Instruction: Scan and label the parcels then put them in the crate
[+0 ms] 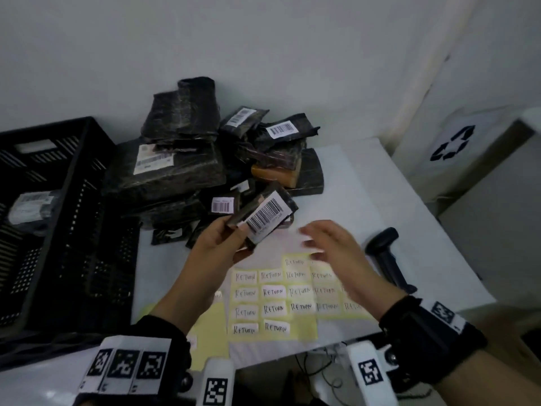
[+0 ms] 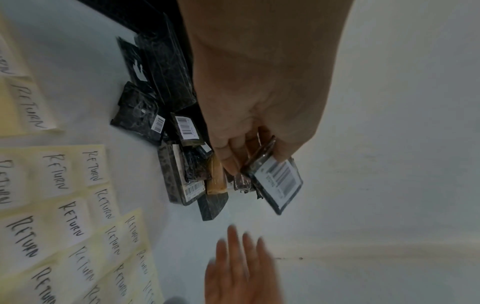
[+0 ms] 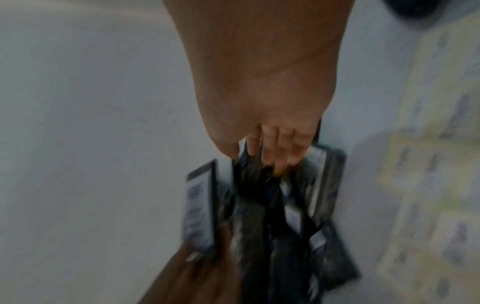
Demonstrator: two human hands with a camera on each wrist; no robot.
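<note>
My left hand (image 1: pixel 236 238) holds up a small black parcel (image 1: pixel 265 218) in front of the pile, its white barcode label facing me. In the left wrist view the thumb and fingers (image 2: pixel 231 162) pinch the parcel (image 2: pixel 279 183) at one end. My right hand (image 1: pixel 320 240) hovers blurred just right of it, fingers spread and holding nothing, above the sheets of RETURN labels (image 1: pixel 272 294). The black crate (image 1: pixel 61 218) stands at the left with one wrapped parcel (image 1: pixel 29 207) inside. The black scanner (image 1: pixel 384 254) lies on the table to the right of my right hand.
A pile of black-wrapped parcels (image 1: pixel 187 165) with barcode labels fills the back of the white table (image 1: pixel 360 183), against the wall. A white bag with a recycling symbol (image 1: pixel 452 145) stands off the table at the right. Cables hang below the table's front edge.
</note>
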